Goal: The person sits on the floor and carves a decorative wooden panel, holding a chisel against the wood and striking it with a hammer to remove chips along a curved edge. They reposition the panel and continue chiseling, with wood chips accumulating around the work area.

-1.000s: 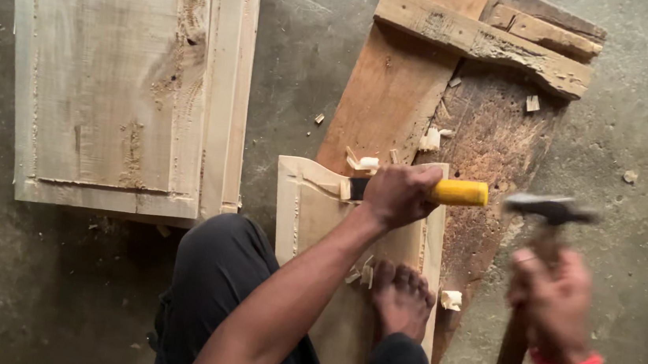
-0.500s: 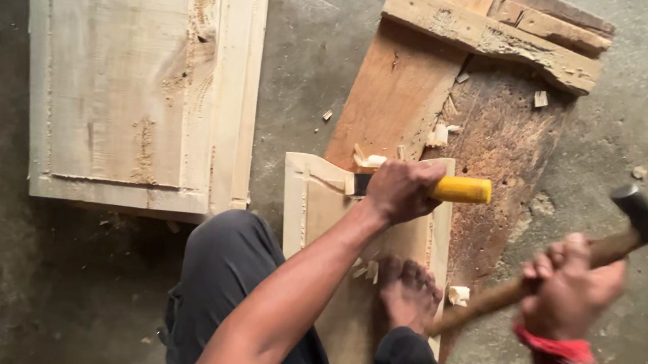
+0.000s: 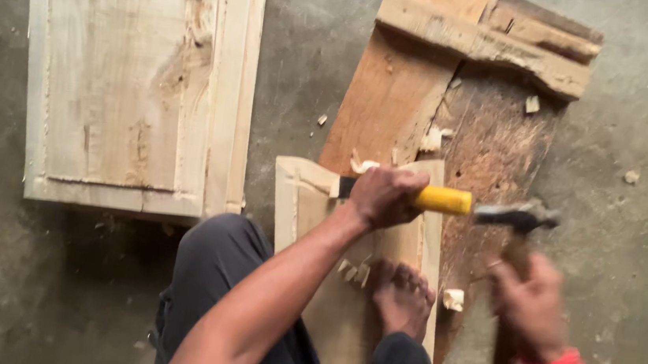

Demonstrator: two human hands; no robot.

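1. The yellow-handled chisel (image 3: 417,196) is lying across the pale wooden panel (image 3: 302,204), left hand (image 3: 383,196) fingers clamping it.
2. The hammer (image 3: 516,218) head is meeting the chisel's end, right hand (image 3: 528,303) gripping its shaft.
3. A bare foot (image 3: 401,299) is pinning the panel.

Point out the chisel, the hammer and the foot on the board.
chisel (image 3: 443,200), head view, on its yellow handle.
hammer (image 3: 515,217), head view, on its metal head.
foot (image 3: 401,299), head view, on its top.

Motion-blurred hammer (image 3: 516,218) and right hand (image 3: 527,304); chisel (image 3: 417,197) blade hidden behind left hand (image 3: 383,196).
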